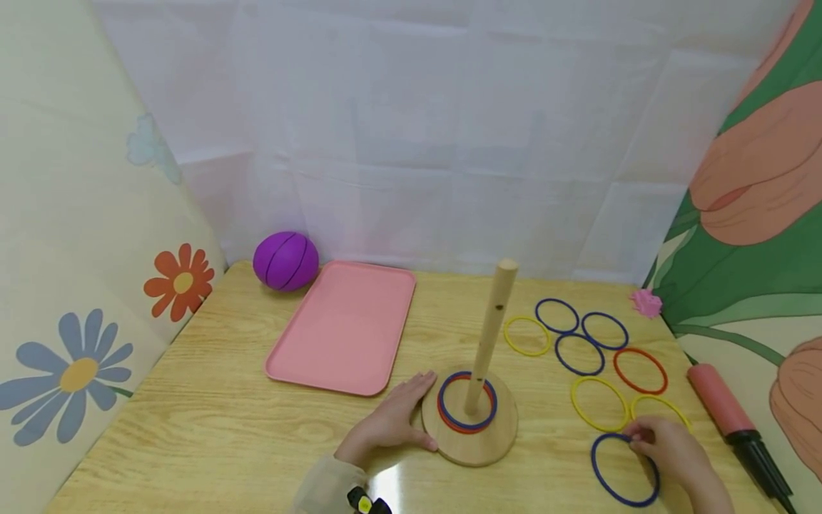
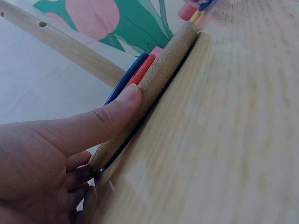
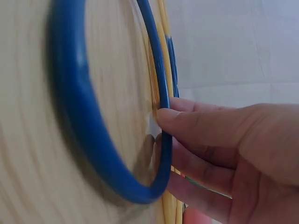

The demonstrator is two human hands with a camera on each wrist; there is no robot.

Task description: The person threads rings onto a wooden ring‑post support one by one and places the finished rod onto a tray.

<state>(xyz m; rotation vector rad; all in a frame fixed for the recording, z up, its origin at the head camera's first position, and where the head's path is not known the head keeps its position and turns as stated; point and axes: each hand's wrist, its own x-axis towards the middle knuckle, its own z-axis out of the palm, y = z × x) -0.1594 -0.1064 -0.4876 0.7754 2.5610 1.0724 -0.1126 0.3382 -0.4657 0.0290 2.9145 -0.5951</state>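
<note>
Wooden table [image 1: 193, 428], right fingers [image 3: 201, 167] pinching blue ring [image 3: 74, 93]

The head view is bright and evenly lit, its fine detail soft, with 1 white glare patch on the table [image 1: 212, 428] at bottom centre. The 2 wrist views are dimmer; pale reflections haze the left. In the right, the ring [image 3: 72, 84] casts a soft shadow, its nearest side blurred.

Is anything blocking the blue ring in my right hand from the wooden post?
Nothing visible on the tabletop between the blue ring and the post; your left hand touches the base from the opposite side.
</note>
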